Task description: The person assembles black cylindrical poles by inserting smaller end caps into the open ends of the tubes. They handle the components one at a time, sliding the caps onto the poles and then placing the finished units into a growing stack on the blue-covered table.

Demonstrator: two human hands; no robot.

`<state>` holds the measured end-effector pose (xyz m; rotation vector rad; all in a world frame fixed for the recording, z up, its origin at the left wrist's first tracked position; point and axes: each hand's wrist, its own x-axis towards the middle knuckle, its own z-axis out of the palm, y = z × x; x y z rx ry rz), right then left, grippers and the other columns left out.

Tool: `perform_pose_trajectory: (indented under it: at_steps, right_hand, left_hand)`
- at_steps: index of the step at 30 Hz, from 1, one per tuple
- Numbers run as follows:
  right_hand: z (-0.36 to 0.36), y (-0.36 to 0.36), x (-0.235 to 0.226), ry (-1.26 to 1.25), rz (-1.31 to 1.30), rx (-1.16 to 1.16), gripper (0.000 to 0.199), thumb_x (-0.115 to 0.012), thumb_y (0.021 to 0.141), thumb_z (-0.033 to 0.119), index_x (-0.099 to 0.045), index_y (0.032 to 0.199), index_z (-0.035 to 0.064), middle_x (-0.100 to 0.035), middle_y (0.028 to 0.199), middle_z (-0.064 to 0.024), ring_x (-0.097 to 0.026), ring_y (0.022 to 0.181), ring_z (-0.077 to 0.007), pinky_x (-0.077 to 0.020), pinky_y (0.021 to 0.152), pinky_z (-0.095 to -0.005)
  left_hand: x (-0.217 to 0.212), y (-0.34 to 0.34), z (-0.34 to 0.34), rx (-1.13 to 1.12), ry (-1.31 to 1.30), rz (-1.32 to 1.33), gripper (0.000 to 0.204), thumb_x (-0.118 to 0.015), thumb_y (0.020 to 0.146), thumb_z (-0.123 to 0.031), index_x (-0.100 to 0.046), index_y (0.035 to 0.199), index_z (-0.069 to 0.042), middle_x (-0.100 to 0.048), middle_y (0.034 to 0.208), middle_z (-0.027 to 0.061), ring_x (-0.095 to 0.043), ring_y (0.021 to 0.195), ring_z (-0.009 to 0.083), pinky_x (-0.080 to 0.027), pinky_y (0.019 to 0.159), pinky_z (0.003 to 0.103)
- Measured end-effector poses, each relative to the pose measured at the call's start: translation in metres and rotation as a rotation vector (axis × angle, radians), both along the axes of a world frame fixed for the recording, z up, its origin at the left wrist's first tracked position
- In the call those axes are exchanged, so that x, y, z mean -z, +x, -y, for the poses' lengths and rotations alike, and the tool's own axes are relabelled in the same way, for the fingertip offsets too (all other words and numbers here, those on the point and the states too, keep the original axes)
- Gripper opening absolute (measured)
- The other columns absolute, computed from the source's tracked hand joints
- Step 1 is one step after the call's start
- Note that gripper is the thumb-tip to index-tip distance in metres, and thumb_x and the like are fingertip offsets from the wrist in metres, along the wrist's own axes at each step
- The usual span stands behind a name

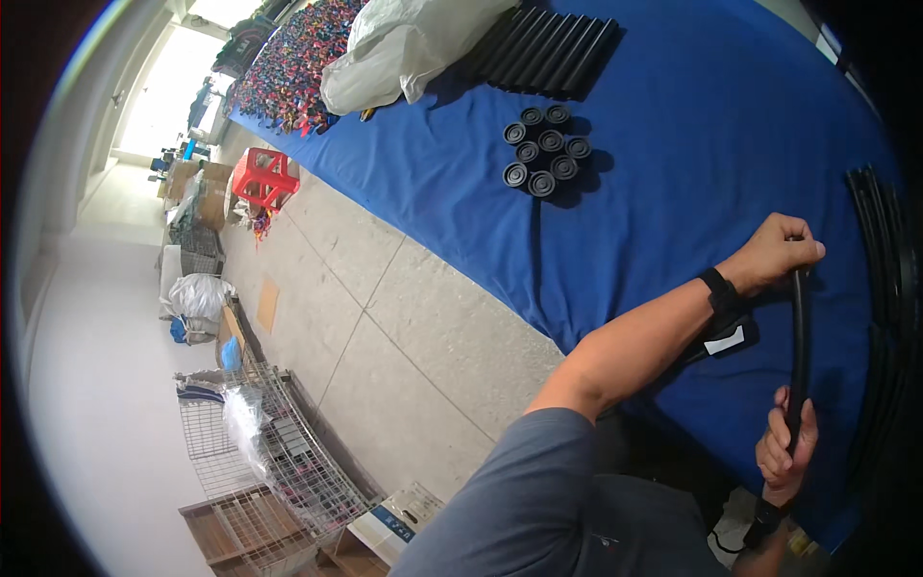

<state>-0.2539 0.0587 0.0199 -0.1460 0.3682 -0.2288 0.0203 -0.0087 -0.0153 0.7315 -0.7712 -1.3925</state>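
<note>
A slim black tube (800, 332) stands nearly upright in the picture, over the blue cloth at the right. Its upper end is pinched in my left hand (777, 252), fingers closed. Lower down, my right hand (784, 444) wraps round the other end, the fingers curled about it. Both wrists carry dark bands. Beside my left forearm lies a black object with a white label (725, 341), partly hidden by the arm. More long black tubes (880, 255) lie at the right edge of the cloth.
The blue cloth (663, 144) bears a cluster of round black caps (550, 141), a row of black tubes (553, 53), a white plastic bag (409, 48) and a heap of small colourful pieces (298, 62). A red stool (265, 178) and wire baskets (274, 452) stand on the floor.
</note>
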Motion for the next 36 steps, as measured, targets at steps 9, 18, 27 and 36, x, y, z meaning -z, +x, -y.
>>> perform_pose_trajectory:
  at_steps: [9,18,27,36]
  right_hand:
    - [0.006,-0.007,0.002,-0.197,-0.187,0.129,0.031,-0.046,0.105,0.016,-0.048,0.128,-0.0052,-0.057,0.074,-0.0102,-0.056,0.044,-0.0115,-0.0394,0.032,-0.0254]
    - [-0.005,0.0,0.013,-0.844,-0.585,0.033,0.047,-0.041,0.109,0.035,-0.048,0.133,-0.0053,-0.057,0.073,-0.01,-0.05,0.041,-0.0141,-0.0386,0.033,-0.0256]
    - [0.02,0.032,-0.018,-1.532,-1.02,-0.027,0.026,-0.063,0.101,0.023,-0.06,0.112,-0.0001,-0.058,0.071,-0.01,-0.057,0.053,-0.0252,-0.0466,0.05,-0.0362]
    - [0.137,-0.006,-0.003,-2.227,-1.237,0.297,0.032,-0.068,0.095,0.02,-0.06,0.115,-0.0023,-0.059,0.101,-0.0218,-0.06,0.094,-0.0421,-0.0503,0.082,-0.047]
  left_hand:
    - [0.002,-0.003,0.004,-0.013,-0.032,0.01,0.025,-0.074,0.09,-0.024,-0.062,0.078,-0.006,-0.058,0.064,0.0006,-0.047,0.048,0.0059,-0.031,0.041,0.023]
    - [-0.002,0.0,-0.003,-0.041,0.009,0.034,0.024,-0.075,0.09,-0.024,-0.063,0.08,-0.005,-0.057,0.065,0.0001,-0.047,0.048,0.0064,-0.031,0.04,0.024]
    - [-0.016,-0.002,0.0,-0.099,0.154,0.174,0.023,-0.069,0.095,-0.03,-0.066,0.085,-0.01,-0.054,0.075,-0.0053,-0.048,0.064,0.0063,-0.036,0.056,0.025]
    - [0.007,-0.01,0.011,-0.078,0.003,-0.028,0.054,-0.062,0.102,-0.036,-0.048,0.143,-0.005,-0.061,0.126,0.0114,-0.064,0.1,0.0177,-0.055,0.075,0.034]
